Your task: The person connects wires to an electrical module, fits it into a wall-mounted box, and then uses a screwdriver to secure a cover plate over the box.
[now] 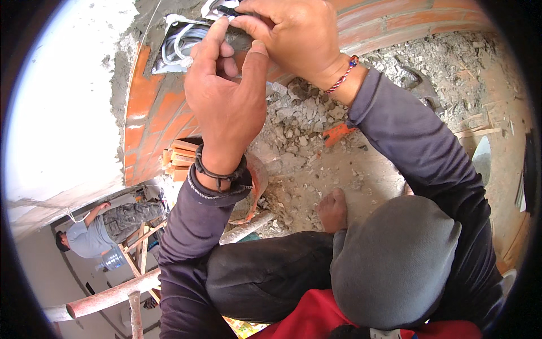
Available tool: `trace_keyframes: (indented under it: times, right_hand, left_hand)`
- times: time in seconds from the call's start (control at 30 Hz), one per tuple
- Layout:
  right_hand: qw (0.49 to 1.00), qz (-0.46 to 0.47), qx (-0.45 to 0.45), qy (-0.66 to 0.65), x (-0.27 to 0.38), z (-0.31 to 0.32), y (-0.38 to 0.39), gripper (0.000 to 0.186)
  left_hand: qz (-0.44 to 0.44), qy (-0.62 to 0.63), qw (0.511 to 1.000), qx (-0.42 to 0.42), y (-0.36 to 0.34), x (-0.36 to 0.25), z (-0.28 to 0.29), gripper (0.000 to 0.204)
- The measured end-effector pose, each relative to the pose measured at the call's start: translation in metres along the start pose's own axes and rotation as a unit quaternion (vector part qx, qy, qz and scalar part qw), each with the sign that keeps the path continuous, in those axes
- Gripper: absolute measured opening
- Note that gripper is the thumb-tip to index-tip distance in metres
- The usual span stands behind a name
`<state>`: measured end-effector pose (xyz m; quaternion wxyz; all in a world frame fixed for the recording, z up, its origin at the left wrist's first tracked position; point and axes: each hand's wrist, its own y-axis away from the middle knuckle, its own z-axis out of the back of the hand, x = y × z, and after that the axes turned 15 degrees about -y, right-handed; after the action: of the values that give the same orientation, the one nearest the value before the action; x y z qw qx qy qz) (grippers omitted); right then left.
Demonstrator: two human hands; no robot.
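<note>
You have a small, dark, narrow piece (pixel 228 11) pinched at the fingertips of your right hand (pixel 299 37), up at the top edge of the view. It lies across a small white piece (pixel 210 8), which the upper edge cuts off, so its full shape cannot be told. Your left hand (pixel 227 99) has its index fingertip just beside them. Below and to the left, a pale-rimmed, box-shaped recess (pixel 167 69) sits in the wall, its open face toward you and its outline slanted. Inside it, a thick white cable (pixel 177 42) bends in a loop in front of thinner grey-blue cables (pixel 195 34); your left fingers partly cover the recess's right side.
</note>
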<state>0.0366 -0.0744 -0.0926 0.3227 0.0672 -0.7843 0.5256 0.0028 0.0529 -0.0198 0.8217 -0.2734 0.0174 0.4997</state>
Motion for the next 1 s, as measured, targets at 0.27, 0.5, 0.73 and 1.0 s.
trace_keyframes:
  times: [0.27, 0.5, 0.73, 1.0]
  right_hand:
    - [1.0, 0.0, 0.015, 0.017, 0.002, 0.002, -0.002, 0.016]
    - [0.999, 0.001, 0.025, 0.046, 0.005, -0.002, -0.006, 0.021]
    - [0.999, 0.001, 0.021, 0.039, 0.002, 0.0, -0.002, 0.021]
    - [0.998, 0.045, 0.011, 0.046, -0.011, 0.004, 0.015, 0.013]
  left_hand:
    - [-0.005, 0.114, 0.992, 0.049, -0.004, 0.0, 0.0, 0.049]
    - [-0.018, 0.121, 0.991, 0.053, -0.005, 0.004, 0.004, 0.051]
    - [-0.038, 0.013, 0.999, 0.026, -0.01, -0.001, 0.001, 0.051]
    - [-0.109, -0.067, 0.992, 0.006, -0.008, 0.002, 0.002, 0.054]
